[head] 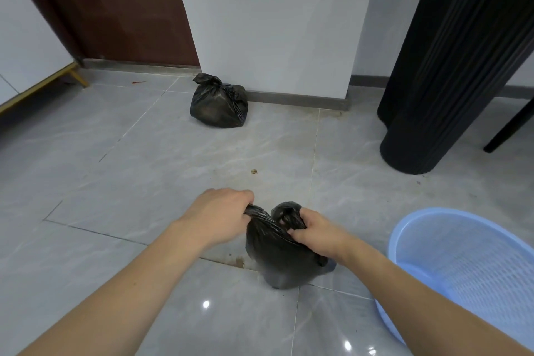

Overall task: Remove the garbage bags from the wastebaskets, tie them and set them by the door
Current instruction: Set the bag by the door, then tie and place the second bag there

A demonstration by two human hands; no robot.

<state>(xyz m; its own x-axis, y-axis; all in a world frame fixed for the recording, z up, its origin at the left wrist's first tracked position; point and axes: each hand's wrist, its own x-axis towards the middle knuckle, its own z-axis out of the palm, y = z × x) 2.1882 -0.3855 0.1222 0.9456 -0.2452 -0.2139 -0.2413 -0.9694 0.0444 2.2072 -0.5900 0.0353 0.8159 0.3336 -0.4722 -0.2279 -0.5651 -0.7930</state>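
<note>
Grey floor tiles (144,153) carry one tied garbage bag (218,104) by the wall beside the brown door (130,9), so that one looks done. Both hands, left hand (219,214) and right hand (313,230), each pinch a twisted ear of a second bag (277,257) standing on the floor beside the blue wastebasket (462,269); judging by this, the knot and the trip to the door remain

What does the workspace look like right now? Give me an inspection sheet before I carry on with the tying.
Surface: grey tiled floor, stained near the held bag, with a small crumb.
Job's things: held black bag, neck being tied; tied black bag at the wall corner beside the brown door; blue wastebasket, no liner visible.
Clutter: the crumb only.
Grippers: left hand and right hand each grip a bag ear.
Cables: nothing seen.
Surroundings: black ribbed column, white wall.
</note>
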